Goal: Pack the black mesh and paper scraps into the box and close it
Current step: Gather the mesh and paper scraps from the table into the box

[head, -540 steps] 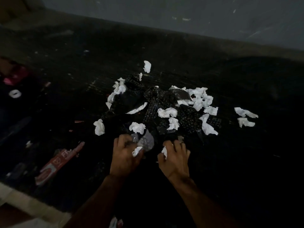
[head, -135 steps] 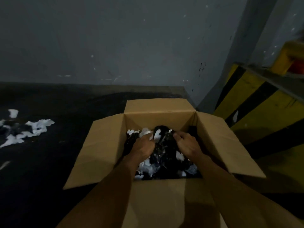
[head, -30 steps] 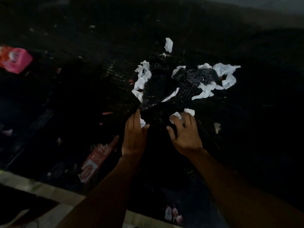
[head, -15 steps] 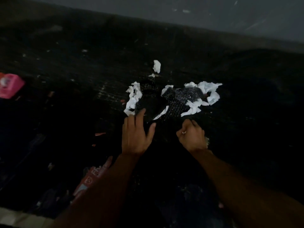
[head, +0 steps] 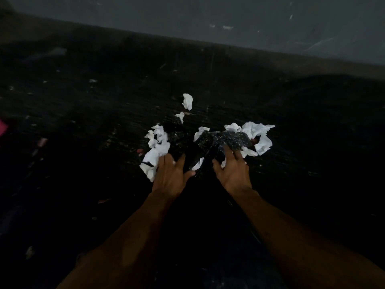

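Scene: A dim view looking down on a dark, speckled floor (head: 83,163). A grey wall (head: 208,15) runs along the far side.
Left hand (head: 169,174): Fingers are spread and fairly straight. They lie on the near left edge of the pile and touch white paper. The hand holds nothing.
Right hand (head: 233,170): Fingers are spread over the near right part of the pile, with the fingertips on the mesh. It grips nothing that can be made out. The two hands are apart.
Black mesh (head: 225,140): A crumpled, dark netted sheet in the middle of the pile on the floor, just beyond the two hands. Its left part blends into the dark floor, so the outline there is hard to trace.
Paper scraps (head: 157,147): Crumpled white bits. One cluster lies left of the mesh and another at its far right corner. Two strays lie farther off toward the wall.
Box: Not in view.
Handling: Mesh and paper both look light, soft and floppy, and not fragile. Loose bits would likely slip out of a careless scoop.
Where to take hold: Probably best to sweep both hands inward from the outer sides. The mesh can then be bunched around the paper as a wrap.
Edges and room: No ledge or wall is close to the pile, and the floor lies open on every side. Small litter (head: 42,140) lies to the left, and a pink object (head: 3,127) sits at the left border, well apart.
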The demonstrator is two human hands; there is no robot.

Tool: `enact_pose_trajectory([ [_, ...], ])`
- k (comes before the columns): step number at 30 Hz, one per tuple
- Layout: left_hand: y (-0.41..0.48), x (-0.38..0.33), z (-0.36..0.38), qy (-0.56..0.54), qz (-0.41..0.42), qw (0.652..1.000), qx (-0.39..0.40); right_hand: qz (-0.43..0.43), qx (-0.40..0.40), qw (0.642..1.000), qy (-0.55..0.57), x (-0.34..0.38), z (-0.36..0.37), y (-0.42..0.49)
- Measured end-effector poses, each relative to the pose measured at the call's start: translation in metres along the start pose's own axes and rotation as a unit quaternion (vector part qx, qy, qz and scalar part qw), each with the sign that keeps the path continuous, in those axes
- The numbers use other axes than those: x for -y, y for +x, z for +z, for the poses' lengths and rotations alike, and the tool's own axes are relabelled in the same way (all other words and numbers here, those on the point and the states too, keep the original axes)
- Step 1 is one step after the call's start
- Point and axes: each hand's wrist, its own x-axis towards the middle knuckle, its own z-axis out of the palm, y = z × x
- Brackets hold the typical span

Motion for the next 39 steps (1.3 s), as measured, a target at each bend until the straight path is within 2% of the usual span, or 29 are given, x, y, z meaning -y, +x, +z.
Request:
enact_pose_trajectory([
  [2, -0.001, 0.004, 0.010, -0.042, -0.012, 0.999, 0.018, -0.015, 0.065, 0.997, -0.040, -0.006, 0.010, 0.005],
  [3, -0.003, 0.004, 0.014, -0.076, -0.022, 0.997, -0.006, -0.030, 0.079, 0.994, -0.062, -0.009, 0.015, 0.006],
  [5, -0.005, 0.004, 0.019, -0.128, -0.029, 0.988, -0.080, -0.038, 0.045, 0.997, -0.049, -0.014, 0.024, 0.005],
  [8, -0.007, -0.001, 0.015, -0.131, 0.013, 0.981, -0.142, -0.031, -0.008, 0.999, 0.013, -0.015, 0.025, 0.002],
  [12, -0.012, -0.004, 0.011, -0.239, -0.011, 0.965, -0.109, -0.066, -0.011, 0.997, 0.030, -0.018, 0.020, -0.008],
  [16, -0.015, -0.011, -0.002, -0.270, -0.042, 0.955, -0.116, -0.073, -0.042, 0.995, 0.047, -0.024, 0.016, -0.019],
  [20, -0.017, -0.011, -0.017, -0.221, -0.045, 0.971, -0.083, -0.054, -0.033, 0.997, 0.051, -0.026, 0.005, -0.027],
  [24, -0.020, -0.008, -0.028, -0.100, 0.022, 0.994, -0.030, -0.039, -0.061, 0.997, -0.001, -0.026, -0.001, -0.022],
  [28, -0.023, -0.013, -0.021, -0.044, 0.036, 0.998, 0.037, -0.101, -0.082, 0.990, -0.053, -0.032, 0.010, -0.023],
  [32, -0.026, -0.012, -0.008, -0.027, 0.042, 0.999, 0.017, -0.119, -0.057, 0.987, -0.087, -0.040, 0.021, -0.025],
  [34, -0.026, -0.019, -0.001, -0.050, 0.029, 0.998, -0.017, -0.158, -0.038, 0.984, -0.070, -0.042, 0.022, -0.021],
  [37, -0.027, -0.033, -0.001, -0.187, -0.025, 0.981, -0.045, -0.131, 0.020, 0.991, 0.031, -0.039, 0.018, -0.017],
  [39, -0.028, -0.032, -0.001, -0.246, -0.028, 0.968, -0.027, -0.127, 0.019, 0.989, 0.073, -0.035, 0.016, -0.018],
])
